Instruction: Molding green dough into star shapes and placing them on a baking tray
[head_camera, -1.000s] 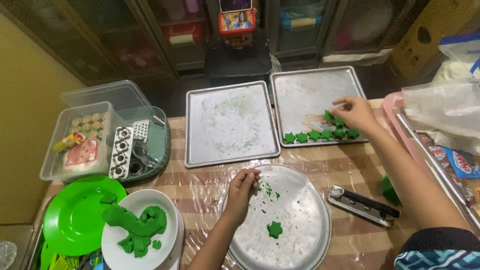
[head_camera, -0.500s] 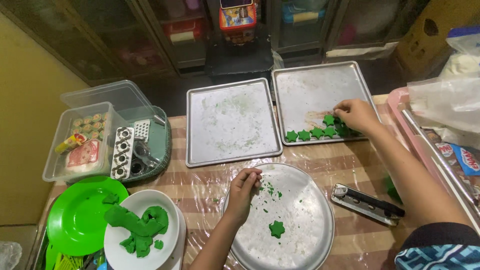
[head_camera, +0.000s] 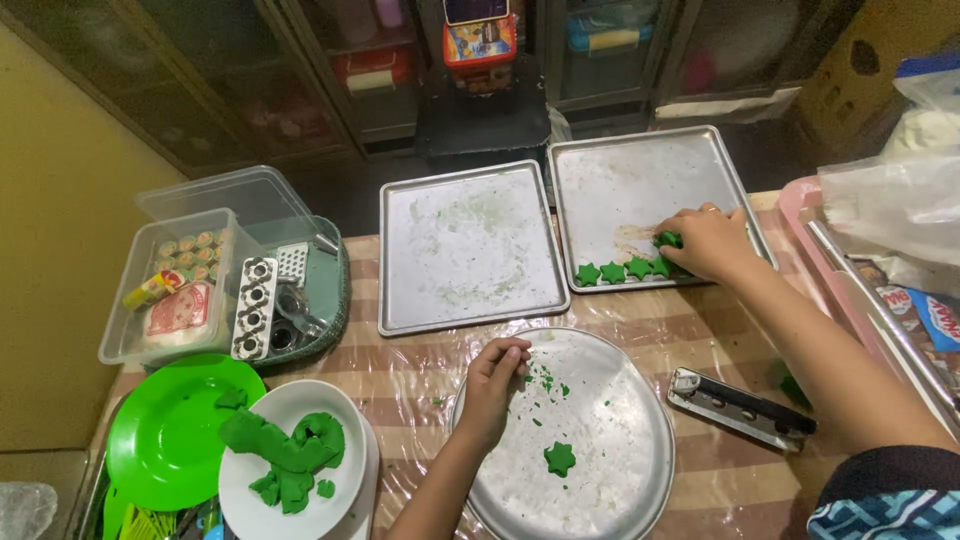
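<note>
Star-shaped green dough (head_camera: 668, 240) under right hand's (head_camera: 708, 243) closed fingers, on baking tray (head_camera: 640, 180).

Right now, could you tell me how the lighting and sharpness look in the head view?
Head view: the table is evenly lit and sharp, with soft glare on the round metal tray and the plastic table cover; the cabinets behind are dim; straight edges bow slightly toward the corners; the right hand shows no blur.

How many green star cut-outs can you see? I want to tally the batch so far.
4 clear green stars: three in a row on the right baking tray beside the right hand, one on the round tray. The hand may hide more.
</note>
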